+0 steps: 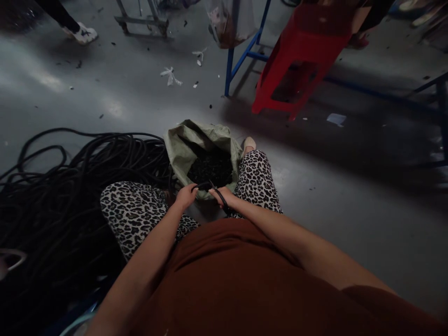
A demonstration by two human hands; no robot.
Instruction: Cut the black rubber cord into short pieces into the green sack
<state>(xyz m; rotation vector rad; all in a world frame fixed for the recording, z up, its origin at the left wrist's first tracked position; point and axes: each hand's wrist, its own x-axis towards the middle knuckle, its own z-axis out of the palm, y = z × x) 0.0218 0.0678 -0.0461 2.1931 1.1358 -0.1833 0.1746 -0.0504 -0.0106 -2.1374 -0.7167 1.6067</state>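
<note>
My left hand (186, 195) is closed on a length of black cord (202, 185) whose end points toward my right hand. In my right hand (224, 196) is a pair of scissors (220, 195) with dark handles, its small blades beside the cord over the sack's near rim. Between my knees stands a pale green woven sack (178, 150) with its mouth folded open. Small black pieces (212, 167) lie inside it. A large tangle of black cord (82, 175) spreads over the floor to the left of the sack.
A red plastic stool (273, 79) and a blue metal frame (229, 70) stand ahead, with a plastic bag (231, 23) hanging there. A wheeled cart (142, 21) is farther back. White scraps (171, 75) litter the grey floor. Another person's shoe (84, 35) shows at upper left.
</note>
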